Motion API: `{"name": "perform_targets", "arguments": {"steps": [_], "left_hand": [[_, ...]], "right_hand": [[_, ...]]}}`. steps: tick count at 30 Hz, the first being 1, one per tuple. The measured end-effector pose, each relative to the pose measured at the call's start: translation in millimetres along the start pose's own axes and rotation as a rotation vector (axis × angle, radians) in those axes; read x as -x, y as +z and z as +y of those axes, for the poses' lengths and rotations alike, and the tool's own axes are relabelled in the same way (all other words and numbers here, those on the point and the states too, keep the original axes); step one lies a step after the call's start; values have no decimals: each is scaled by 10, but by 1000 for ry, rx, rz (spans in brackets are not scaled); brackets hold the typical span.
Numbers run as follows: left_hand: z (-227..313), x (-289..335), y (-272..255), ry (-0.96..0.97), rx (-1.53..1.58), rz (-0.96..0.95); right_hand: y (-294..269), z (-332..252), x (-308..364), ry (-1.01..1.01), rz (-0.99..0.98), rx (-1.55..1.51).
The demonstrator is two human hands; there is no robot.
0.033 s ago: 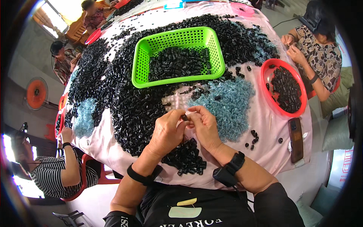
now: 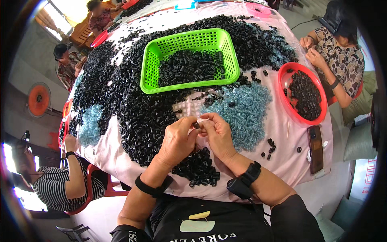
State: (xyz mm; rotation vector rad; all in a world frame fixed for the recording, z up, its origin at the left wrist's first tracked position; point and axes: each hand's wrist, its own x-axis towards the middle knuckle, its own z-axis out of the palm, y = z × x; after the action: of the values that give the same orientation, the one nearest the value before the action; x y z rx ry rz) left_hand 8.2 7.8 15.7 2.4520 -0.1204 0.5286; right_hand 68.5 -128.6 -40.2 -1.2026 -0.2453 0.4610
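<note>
Above the near part of the table, my left hand (image 2: 177,141) pinches a small black plastic part (image 2: 196,125) between thumb and fingers. My right hand (image 2: 218,136) meets it there, its fingertips closed close against the part; whatever they grip is too small and covered to make out. Below both hands lies a small heap of black plastic parts (image 2: 197,168). To the left spreads a larger heap of the same black parts (image 2: 141,129). Beside my right hand is a pile of small clear bluish pieces (image 2: 246,115).
A green perforated basket (image 2: 189,85) holding black parts stands beyond my hands. At the right are a red basin (image 2: 282,94) of black parts and a phone (image 2: 315,149). A pink cloth (image 2: 278,173) covers the table. Other people sit around it.
</note>
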Motion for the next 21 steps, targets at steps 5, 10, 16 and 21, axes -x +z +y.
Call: {"name": "perform_targets", "arguments": {"steps": [5, 10, 16, 21], "left_hand": [[-83, -73, -43, -90, 46, -66], [-94, -508, -322, -317, 105, 74], [-81, -493, -368, -225, 102, 79], [-250, -154, -303, -166, -140, -248]], "right_hand": [[13, -34, 4, -17, -3, 36], [7, 19, -19, -17, -17, 17], [-6, 49, -29, -57, 36, 156], [38, 104, -22, -135, -2, 64]]}}
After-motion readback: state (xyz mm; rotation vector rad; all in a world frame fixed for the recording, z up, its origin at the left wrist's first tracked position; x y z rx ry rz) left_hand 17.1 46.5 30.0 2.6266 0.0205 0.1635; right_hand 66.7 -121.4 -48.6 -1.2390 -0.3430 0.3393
